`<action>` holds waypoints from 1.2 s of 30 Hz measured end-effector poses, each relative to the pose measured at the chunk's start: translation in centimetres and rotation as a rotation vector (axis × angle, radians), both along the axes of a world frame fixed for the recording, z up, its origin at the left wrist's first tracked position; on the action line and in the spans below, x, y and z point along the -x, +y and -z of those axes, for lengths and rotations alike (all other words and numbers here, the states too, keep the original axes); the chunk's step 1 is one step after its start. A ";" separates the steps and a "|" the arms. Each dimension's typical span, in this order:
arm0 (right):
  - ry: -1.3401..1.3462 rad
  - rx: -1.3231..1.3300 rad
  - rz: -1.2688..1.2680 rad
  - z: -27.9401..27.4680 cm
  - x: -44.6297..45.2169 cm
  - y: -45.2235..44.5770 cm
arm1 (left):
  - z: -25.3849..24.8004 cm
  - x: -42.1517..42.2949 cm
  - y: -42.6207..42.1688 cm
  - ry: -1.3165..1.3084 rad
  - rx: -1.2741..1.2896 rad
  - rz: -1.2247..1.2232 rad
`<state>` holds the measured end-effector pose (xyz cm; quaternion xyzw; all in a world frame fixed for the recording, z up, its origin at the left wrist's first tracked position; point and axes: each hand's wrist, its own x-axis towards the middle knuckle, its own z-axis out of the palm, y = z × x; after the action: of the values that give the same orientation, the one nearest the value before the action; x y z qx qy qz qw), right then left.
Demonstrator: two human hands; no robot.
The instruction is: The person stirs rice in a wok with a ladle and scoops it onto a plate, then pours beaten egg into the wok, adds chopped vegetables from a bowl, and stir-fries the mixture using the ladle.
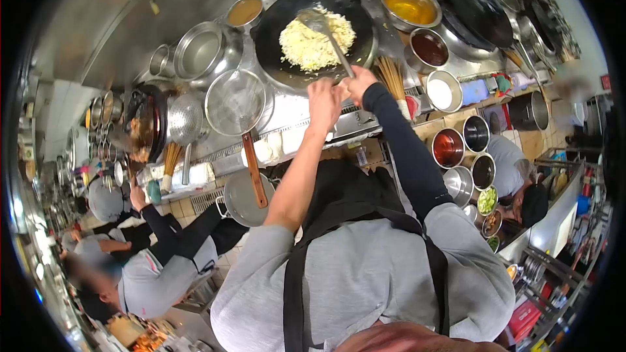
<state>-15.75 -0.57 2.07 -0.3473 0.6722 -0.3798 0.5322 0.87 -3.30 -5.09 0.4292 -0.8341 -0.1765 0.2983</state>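
Fried rice (303, 49) with pale yellow bits lies heaped in a big black wok (268, 38) on the range in front of me. My right hand (359, 85), below a dark sleeve, is wrapped round the handle end of a metal ladle (337, 47). The ladle's bowl rests on the rice near the top of the heap. My left hand (325, 101) is closed at the wok's near rim, close beside the right hand; its fingertips are partly hidden.
A wire strainer (235, 101) and a steel pot (199, 51) stand left of the wok. To the right are a bowl of yellow liquid (411, 5), a bamboo brush (392, 78) and sauce pots (448, 148). Co-workers (163, 280) stand on both sides.
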 end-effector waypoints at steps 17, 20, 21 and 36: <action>1.373 0.273 0.643 -29.7 5.2 56.7 | -2.7 2.3 1.0 1.328 -1.937 0.292; 1.608 0.255 1.035 -34.9 -1.1 66.0 | -1.9 3.3 -1.0 1.418 -2.027 0.293; 1.579 0.269 1.184 -36.3 -3.6 68.5 | -2.1 3.5 -1.0 1.419 -2.013 0.277; 1.875 -0.449 2.181 -44.0 -27.4 92.5 | -1.0 7.6 -3.1 1.161 -1.994 0.281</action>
<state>11.64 91.93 46.11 0.2990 0.7344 -0.1144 -0.5985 -6.71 -6.44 -4.09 0.2320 -0.1033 -0.9565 0.1434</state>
